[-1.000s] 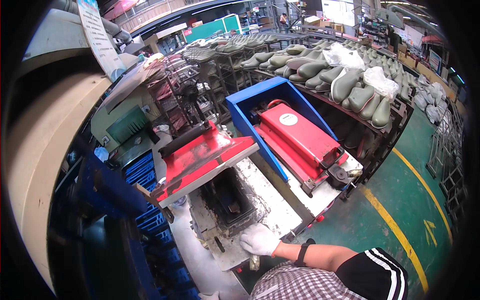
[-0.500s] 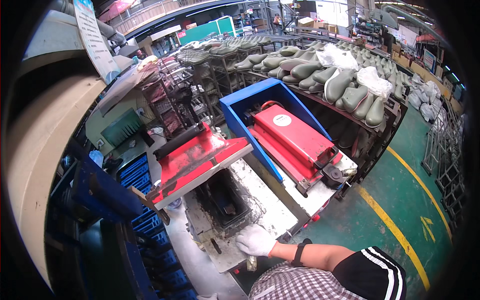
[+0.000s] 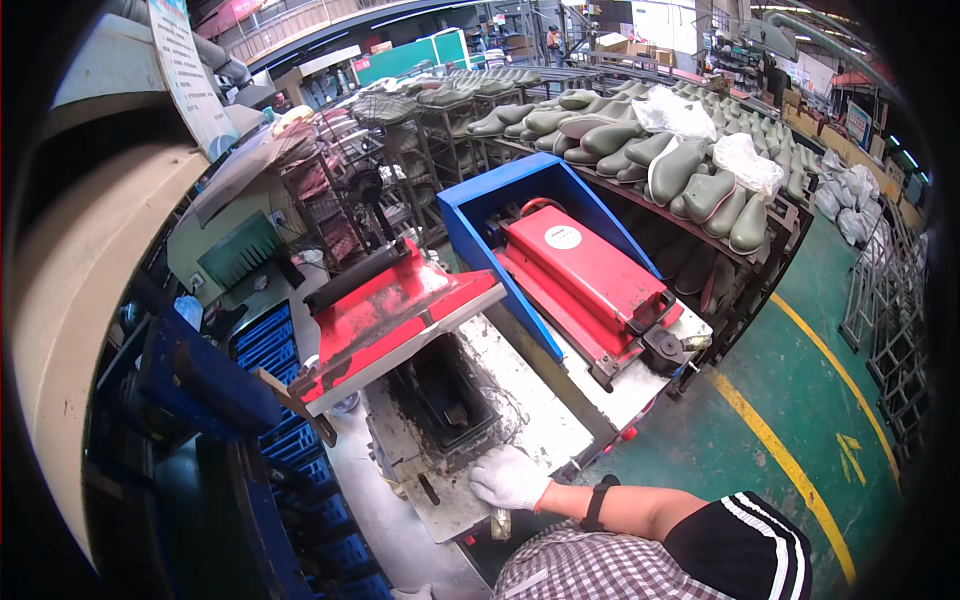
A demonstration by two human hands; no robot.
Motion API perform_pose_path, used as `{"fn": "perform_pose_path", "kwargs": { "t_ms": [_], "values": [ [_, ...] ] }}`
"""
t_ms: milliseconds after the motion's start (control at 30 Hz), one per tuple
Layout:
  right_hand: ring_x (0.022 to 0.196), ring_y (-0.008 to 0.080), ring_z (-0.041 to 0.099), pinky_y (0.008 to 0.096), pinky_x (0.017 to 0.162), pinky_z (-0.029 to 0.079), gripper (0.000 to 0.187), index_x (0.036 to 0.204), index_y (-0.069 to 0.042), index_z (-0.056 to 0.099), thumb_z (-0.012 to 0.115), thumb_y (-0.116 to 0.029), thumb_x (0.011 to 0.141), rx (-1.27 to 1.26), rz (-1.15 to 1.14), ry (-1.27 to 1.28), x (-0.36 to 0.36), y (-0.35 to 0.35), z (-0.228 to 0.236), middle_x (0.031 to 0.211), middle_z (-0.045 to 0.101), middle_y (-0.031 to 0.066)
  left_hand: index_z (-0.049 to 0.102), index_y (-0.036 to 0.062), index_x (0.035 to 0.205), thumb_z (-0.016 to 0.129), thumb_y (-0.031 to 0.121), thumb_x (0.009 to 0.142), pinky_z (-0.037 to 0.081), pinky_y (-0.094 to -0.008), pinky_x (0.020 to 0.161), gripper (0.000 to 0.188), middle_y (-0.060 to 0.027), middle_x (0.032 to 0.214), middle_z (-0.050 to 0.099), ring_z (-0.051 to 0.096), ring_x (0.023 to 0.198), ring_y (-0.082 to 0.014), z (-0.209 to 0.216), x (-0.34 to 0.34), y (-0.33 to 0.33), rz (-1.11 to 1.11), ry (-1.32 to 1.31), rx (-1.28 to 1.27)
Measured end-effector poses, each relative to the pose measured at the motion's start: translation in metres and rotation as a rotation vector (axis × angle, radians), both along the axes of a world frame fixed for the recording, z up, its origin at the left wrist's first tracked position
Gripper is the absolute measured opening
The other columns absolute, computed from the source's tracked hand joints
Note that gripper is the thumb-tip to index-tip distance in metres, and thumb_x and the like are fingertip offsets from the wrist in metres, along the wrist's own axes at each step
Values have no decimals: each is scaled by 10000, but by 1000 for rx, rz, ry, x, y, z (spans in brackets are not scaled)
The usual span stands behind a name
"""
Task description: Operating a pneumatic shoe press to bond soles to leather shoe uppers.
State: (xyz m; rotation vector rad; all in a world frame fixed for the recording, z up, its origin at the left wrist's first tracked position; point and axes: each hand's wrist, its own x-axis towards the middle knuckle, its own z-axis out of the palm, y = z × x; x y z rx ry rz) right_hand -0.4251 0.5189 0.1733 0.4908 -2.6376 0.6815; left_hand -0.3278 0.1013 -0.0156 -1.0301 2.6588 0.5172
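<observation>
My right hand (image 3: pixel 508 478), in a white glove, rests on the pale metal plate (image 3: pixel 550 425) at the near end of the machine. Its fingers lie loosely on the surface, and no object shows in them. Beside it sits a dark rectangular cavity (image 3: pixel 450 405) with black smears round its rim and something small inside. The red lid (image 3: pixel 395 320) over this station is raised and tilted. Below my hand sticks out a tape-wrapped handle (image 3: pixel 501 525). Only a sliver of my left hand (image 3: pixel 412 593), also gloved, shows at the lower edge; its fingers are hidden.
To the right, a second red cover (image 3: pixel 580 275) lies lowered within a blue guard (image 3: pixel 500 190). Behind stands a rack heaped with olive-green shoes (image 3: pixel 690 180) and plastic bags. Blue slatted crates (image 3: pixel 300 440) are at left. Yellow lines (image 3: pixel 780 450) mark the green floor.
The view has shifted very slightly. My right hand stays in the same place on the plate, and the raised lid has not visibly moved.
</observation>
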Motion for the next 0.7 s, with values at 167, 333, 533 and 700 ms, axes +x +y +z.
{"fn": "perform_pose_path", "kwargs": {
  "t_ms": [167,333,533,700],
  "values": [
    [776,315,652,458,748,512,185,799,-102,647,639,-251,908,-1,1,2,1,1,1,769,625,103,582,7,1365,920,526,675,500,-467,1097,927,-269,1384,642,620,1291,-402,-12,-2,-6,-8,5,6],
    [775,313,653,456,744,513,189,797,-103,648,643,-255,909,-2,-2,3,1,0,2,774,629,102,523,-2,1449,913,552,671,473,-453,1134,1032,-272,1454,593,577,1352,-390,-14,-2,-11,-5,-43,44],
    [776,309,652,453,745,514,183,807,-102,650,643,-256,907,1,1,5,1,1,0,780,629,99,446,-10,1536,912,569,666,439,-435,1175,1144,-275,1525,535,527,1413,-385,-17,-4,-14,-12,-87,87],
    [773,308,651,451,741,514,178,806,-102,649,643,-251,904,-9,43,20,-2,-9,0,779,628,98,449,-17,1531,914,566,665,444,-439,1168,1142,-276,1526,535,528,1413,-386,-13,10,-20,29,-77,74]
  ]
}}
